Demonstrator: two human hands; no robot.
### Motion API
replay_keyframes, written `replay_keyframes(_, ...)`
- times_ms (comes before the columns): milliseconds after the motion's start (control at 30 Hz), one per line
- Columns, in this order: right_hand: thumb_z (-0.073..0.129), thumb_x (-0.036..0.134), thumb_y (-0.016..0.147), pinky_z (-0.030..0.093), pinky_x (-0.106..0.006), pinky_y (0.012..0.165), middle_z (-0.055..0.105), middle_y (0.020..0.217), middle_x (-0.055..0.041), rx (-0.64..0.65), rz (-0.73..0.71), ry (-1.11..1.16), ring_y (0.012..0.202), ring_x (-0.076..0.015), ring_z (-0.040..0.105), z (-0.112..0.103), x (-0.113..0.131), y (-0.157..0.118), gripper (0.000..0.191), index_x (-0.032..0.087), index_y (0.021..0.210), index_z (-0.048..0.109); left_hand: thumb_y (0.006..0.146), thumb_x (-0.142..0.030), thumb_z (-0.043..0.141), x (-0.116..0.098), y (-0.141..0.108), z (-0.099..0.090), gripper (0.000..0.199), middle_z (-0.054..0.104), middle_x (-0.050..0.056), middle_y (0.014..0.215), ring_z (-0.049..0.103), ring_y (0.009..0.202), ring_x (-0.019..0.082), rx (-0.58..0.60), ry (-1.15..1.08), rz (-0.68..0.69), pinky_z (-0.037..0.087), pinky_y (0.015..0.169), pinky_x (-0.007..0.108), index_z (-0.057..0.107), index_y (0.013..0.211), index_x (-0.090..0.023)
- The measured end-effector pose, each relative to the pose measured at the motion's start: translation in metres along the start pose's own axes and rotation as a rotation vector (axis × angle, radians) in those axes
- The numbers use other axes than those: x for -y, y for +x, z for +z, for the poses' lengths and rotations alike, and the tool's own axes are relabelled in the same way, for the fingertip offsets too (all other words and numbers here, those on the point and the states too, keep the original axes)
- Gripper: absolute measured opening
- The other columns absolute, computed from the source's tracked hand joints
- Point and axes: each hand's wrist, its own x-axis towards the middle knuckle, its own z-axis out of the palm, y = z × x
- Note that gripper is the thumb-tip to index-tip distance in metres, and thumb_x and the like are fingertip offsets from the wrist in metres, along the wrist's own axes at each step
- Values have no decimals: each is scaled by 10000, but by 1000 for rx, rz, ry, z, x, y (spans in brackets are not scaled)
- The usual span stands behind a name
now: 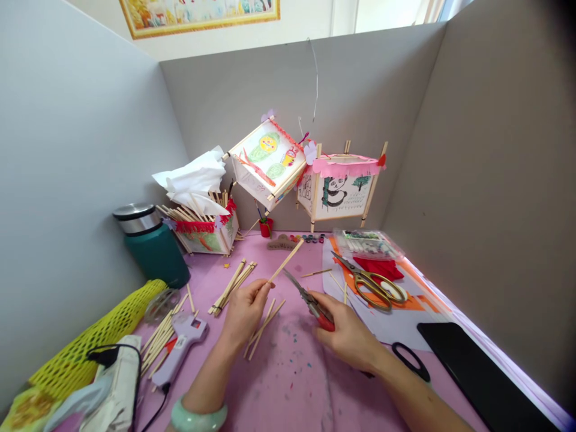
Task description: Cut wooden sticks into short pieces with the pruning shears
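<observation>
Between the thumb and fingers of my left hand (247, 309) is a thin wooden stick (287, 261), its free end pointing up and away to the right. My right hand (348, 333) is closed round red-handled scissors (306, 295). Their grey tip points at the stick, a little to its right, and the lower handle is partly hidden by my fingers. Two loose sticks (263, 330) lie crossed on the table just right of my left wrist. Beyond that hand rest tied bundles of sticks (233, 288).
Left are a glue gun (182, 345), a yellow net (99, 324) and a teal bottle (155, 252). Picture lanterns (270, 156) hang at the back beside a stick-filled box (202, 237). Gold-handled scissors (369, 282), black-handled scissors (410, 361) and a black tablet-like slab (477, 372) lie right.
</observation>
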Motion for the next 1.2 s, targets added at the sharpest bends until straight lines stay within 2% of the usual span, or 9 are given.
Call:
replay_keyframes(267,520,81,672,430,-289,786,637,971,-18,36,76,19,867,-177,580,-1,7,-3,560,215,1214,554,846,-451,460,-3,-1,-4,374,335,-61,477,304,455,94,80,-44,-50,206,463,226,673,844,-144)
replay_keyframes(433,537,110,684,390,-257,649,614,831,2,71,142,75,704,-141,522,-5,18,-4,457,190,1130,598,838,-420,464,-12,-4,-6,359,368,-53,476,346,467,101,208,-39,-61,235,476,228,678,818,-133)
replay_keyframes(600,577,180,704,328,-226,527,528,664,42,204,244,443,548,-90,442,-7,15,-3,428,150,1131,569,846,-420,461,-12,-5,-9,358,343,-60,489,304,470,91,275,-91,-52,211,464,225,672,834,-130)
replay_keyframes(767,607,189,610,416,-252,496,569,667,14,366,354,902,508,-113,513,0,5,-3,523,140,1129,569,853,-458,476,-5,-5,-13,373,251,-77,493,227,470,80,310,-183,-12,154,453,226,666,857,-137)
replay_keyframes(900,582,158,587,468,-284,511,614,714,-32,545,280,1205,546,-142,561,7,7,-9,545,145,1132,591,847,-463,500,-3,-4,-11,363,274,-73,516,233,485,75,313,-269,5,166,455,219,644,819,-132)
replay_keyframes(967,601,134,613,467,-277,512,623,729,-41,470,247,1220,560,-144,567,6,7,-9,522,146,1135,595,856,-463,494,-2,-3,-11,354,297,-73,512,255,484,73,285,-295,-2,175,456,213,630,820,-138)
replay_keyframes(1100,611,171,718,507,-327,650,637,804,-53,91,397,1379,669,-157,601,-3,0,1,393,163,1110,592,869,-472,476,-1,-3,-10,347,364,-65,523,271,471,65,249,-380,-51,175,444,202,602,835,-150)
replay_keyframes(1167,590,228,763,505,-383,749,642,843,-70,7,516,1502,726,-173,615,-5,-4,6,326,157,1081,589,867,-473,478,-1,-3,-10,350,392,-57,551,267,470,60,269,-399,-62,170,437,200,604,848,-147)
replay_keyframes(1200,584,247,772,500,-404,770,644,850,-79,13,564,1524,737,-183,619,-5,-6,7,316,150,1073,587,868,-473,478,-1,-3,-10,353,389,-57,558,262,470,59,279,-402,-61,168,435,200,608,864,-145)
